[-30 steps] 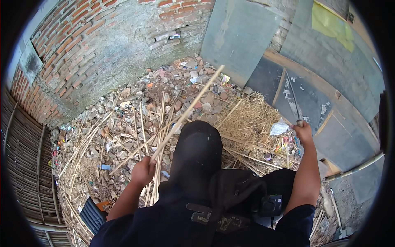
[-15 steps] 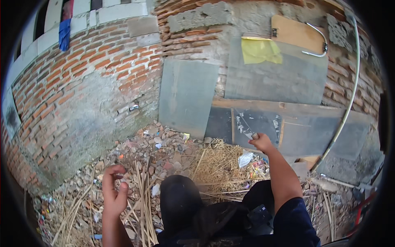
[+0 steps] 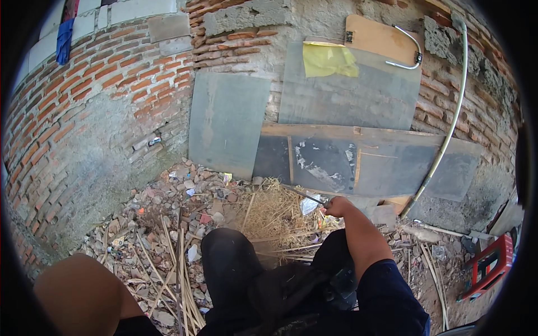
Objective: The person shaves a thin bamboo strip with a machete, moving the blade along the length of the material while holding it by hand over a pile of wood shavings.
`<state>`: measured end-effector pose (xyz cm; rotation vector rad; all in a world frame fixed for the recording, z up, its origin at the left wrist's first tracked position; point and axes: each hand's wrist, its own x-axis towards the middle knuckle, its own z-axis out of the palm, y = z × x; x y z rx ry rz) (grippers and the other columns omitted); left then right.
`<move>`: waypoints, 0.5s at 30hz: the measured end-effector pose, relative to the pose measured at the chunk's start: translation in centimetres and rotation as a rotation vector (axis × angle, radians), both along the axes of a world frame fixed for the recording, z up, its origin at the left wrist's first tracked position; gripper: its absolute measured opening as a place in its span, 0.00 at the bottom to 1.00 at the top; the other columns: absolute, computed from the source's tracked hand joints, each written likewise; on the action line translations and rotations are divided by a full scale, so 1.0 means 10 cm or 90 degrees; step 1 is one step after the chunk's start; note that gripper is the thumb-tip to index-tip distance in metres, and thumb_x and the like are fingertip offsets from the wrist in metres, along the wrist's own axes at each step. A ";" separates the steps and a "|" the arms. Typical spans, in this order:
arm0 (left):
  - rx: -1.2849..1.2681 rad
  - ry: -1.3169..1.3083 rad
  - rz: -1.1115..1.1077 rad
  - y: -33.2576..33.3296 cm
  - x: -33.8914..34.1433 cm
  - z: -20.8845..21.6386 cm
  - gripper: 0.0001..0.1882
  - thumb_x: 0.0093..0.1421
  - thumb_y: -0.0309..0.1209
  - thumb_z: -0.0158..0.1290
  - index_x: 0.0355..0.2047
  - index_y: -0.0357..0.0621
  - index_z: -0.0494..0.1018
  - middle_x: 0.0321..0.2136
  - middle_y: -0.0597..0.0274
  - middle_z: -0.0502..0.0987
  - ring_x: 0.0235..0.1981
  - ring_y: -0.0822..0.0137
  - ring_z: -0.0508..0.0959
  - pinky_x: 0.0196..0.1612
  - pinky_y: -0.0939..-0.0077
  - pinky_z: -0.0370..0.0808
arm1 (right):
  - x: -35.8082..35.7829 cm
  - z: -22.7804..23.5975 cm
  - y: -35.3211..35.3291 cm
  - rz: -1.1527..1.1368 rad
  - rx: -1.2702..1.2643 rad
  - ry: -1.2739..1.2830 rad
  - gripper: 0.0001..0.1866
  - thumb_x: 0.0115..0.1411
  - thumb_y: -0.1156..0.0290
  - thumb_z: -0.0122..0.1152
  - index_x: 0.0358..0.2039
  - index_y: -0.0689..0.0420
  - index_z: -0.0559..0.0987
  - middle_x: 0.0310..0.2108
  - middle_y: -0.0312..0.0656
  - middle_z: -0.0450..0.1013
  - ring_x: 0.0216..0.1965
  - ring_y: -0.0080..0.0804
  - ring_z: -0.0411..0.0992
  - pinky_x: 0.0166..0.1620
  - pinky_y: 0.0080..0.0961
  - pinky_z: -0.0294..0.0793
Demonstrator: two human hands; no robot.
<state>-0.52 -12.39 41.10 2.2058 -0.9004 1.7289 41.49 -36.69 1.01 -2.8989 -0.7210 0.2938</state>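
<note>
Leftward, a blade [image 3: 303, 194] extends from the right grip [image 3: 337, 206].

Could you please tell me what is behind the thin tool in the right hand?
Behind the thin tool, parts of a pale straw heap and some crumpled whitish plastic show. Whatever the tool itself and the right hand cover cannot be seen.

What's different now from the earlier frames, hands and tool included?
The left hand let go of the pale strip it first held and is now out of view, its arm bent close to the camera. The right hand swung its thin tool from upright to pointing left. The view tilted up and turned right. Unchanged: the right hand's grip on the tool, the straw heap, the grey board.
</note>
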 end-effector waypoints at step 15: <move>0.001 0.014 0.002 0.07 0.28 -0.24 0.35 0.66 0.56 0.42 0.62 0.41 0.62 0.60 0.49 0.65 0.59 0.54 0.68 0.62 0.53 0.64 | -0.08 -0.06 0.14 -0.004 0.007 0.015 0.27 0.44 0.49 0.66 0.44 0.49 0.84 0.45 0.48 0.79 0.48 0.49 0.77 0.52 0.43 0.75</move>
